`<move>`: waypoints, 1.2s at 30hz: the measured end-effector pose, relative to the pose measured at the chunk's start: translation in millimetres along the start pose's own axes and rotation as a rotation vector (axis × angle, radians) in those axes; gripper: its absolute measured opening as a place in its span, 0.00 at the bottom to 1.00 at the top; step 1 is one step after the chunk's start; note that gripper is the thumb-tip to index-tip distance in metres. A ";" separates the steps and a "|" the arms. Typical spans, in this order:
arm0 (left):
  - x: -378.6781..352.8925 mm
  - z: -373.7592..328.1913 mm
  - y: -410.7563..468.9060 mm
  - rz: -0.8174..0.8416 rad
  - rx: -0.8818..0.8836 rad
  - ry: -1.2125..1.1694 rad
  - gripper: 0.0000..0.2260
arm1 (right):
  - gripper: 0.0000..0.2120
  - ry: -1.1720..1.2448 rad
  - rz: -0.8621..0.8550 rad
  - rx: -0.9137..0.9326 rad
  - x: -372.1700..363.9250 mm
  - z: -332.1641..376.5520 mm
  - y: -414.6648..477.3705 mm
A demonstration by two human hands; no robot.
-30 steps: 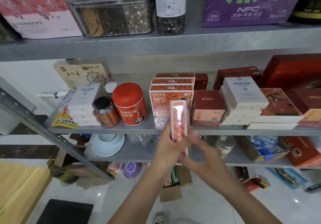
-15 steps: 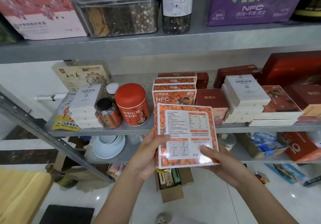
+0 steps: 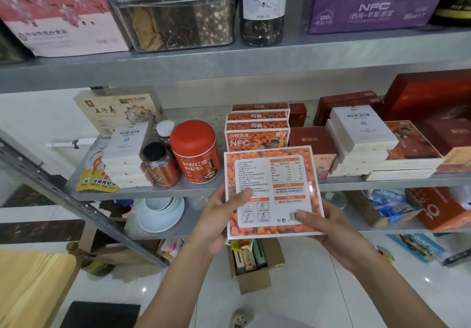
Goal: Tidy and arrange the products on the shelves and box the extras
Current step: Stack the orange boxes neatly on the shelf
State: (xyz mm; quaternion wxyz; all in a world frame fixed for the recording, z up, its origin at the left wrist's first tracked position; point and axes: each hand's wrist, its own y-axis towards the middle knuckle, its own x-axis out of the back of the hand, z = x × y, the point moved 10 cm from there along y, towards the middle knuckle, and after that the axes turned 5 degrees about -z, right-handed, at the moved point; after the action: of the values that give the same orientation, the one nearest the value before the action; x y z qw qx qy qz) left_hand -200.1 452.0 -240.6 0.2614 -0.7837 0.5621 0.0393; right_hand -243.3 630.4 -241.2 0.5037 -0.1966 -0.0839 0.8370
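I hold a flat orange berry-print box [image 3: 272, 190] in front of the middle shelf [image 3: 193, 187], its white label side facing me. My left hand [image 3: 221, 215] grips its left edge, thumb on the label. My right hand [image 3: 328, 225] grips the lower right corner, thumb near the barcode. Behind it, a row of matching orange NFC boxes [image 3: 256, 134] stands on the shelf. On the floor below sits an open cardboard box [image 3: 254, 266] with several packets inside.
A red canister [image 3: 195, 152], a dark-lidded jar [image 3: 160, 164] and stacked white boxes [image 3: 127, 154] stand left of the NFC boxes. Red and white boxes [image 3: 362, 139] fill the right. White bowls [image 3: 160, 213] sit on the lower shelf. A slanted metal rail [image 3: 76, 200] crosses at left.
The box was edge-on to me a second ago; both hands turned it so its label side faces me, and it now sits slightly lower and steadier.
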 end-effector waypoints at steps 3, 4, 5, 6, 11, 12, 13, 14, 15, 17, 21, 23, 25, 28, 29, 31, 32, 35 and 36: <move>-0.2 1.8 -0.1 -0.069 -0.021 0.023 0.25 | 0.32 -0.040 -0.099 0.024 8.0 2.4 -0.8; 0.4 -0.4 -0.1 -0.121 -0.046 0.092 0.23 | 0.30 -0.069 -0.141 0.033 11.3 3.8 -1.3; 1.9 -5.9 -0.2 -0.193 -0.099 0.211 0.20 | 0.27 -0.114 -0.185 0.052 14.7 6.4 -1.9; 2.2 -13.7 -1.3 -0.268 -0.172 0.357 0.18 | 0.23 -0.174 -0.234 0.070 17.7 8.9 -2.6; -49.6 -24.7 -15.4 -0.141 -0.285 0.450 0.18 | 0.17 -0.775 -0.461 0.255 3.4 31.5 -15.4; -62.8 -15.8 -16.9 -0.045 -0.210 0.384 0.19 | 0.19 -0.918 -0.463 0.310 -7.8 36.5 -19.3; -69.1 -9.2 -17.7 -0.002 -0.155 0.335 0.22 | 0.20 -0.996 -0.442 0.367 -18.1 39.4 -22.1; -68.9 -5.7 -17.1 -0.006 -0.126 0.294 0.26 | 0.22 -1.001 -0.385 0.420 -29.3 39.4 -24.2; -61.8 -2.7 -14.1 -0.050 -0.101 0.252 0.29 | 0.25 -0.966 -0.299 0.468 -40.4 37.4 -26.1; -42.2 1.5 -7.2 -0.148 -0.056 0.168 0.26 | 0.27 -0.921 -0.104 0.528 -59.6 29.7 -28.9; -3.1 14.4 7.1 -0.202 0.090 0.070 0.17 | 0.14 -0.597 -0.071 0.343 -40.6 18.0 -11.6; 8.8 21.4 11.7 -0.168 0.181 -0.025 0.19 | 0.14 -0.429 -0.218 0.226 -9.6 9.8 7.5; 14.8 24.3 15.3 -0.130 0.208 -0.088 0.24 | 0.20 -0.303 -0.177 0.041 3.2 -12.7 23.4; 18.0 29.4 18.3 -0.091 0.233 -0.130 0.28 | 0.31 -0.032 -0.036 -0.240 0.8 -55.9 28.6; 17.9 30.1 18.9 -0.073 0.241 -0.133 0.28 | 0.32 0.014 -0.043 -0.231 1.8 -60.1 30.4; 19.9 25.7 21.7 -0.067 0.210 -0.110 0.26 | 0.34 0.031 -0.097 -0.160 4.2 -61.2 35.7; 23.4 18.5 24.9 -0.084 0.154 -0.052 0.26 | 0.34 0.012 -0.128 -0.110 5.4 -58.3 38.5; 38.9 -15.7 30.9 -0.204 -0.105 0.252 0.24 | 0.29 -0.126 -0.204 0.036 10.3 -44.3 47.2; 41.7 -24.4 31.6 -0.222 -0.177 0.295 0.24 | 0.26 -0.189 -0.210 0.071 10.2 -38.9 50.7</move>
State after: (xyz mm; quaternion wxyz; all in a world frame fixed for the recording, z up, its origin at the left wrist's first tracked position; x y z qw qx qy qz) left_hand -219.0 397.8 -246.0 0.1091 -0.8579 0.4990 -0.0559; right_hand -272.5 612.9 -296.2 0.5849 -0.0892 -0.1212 0.7970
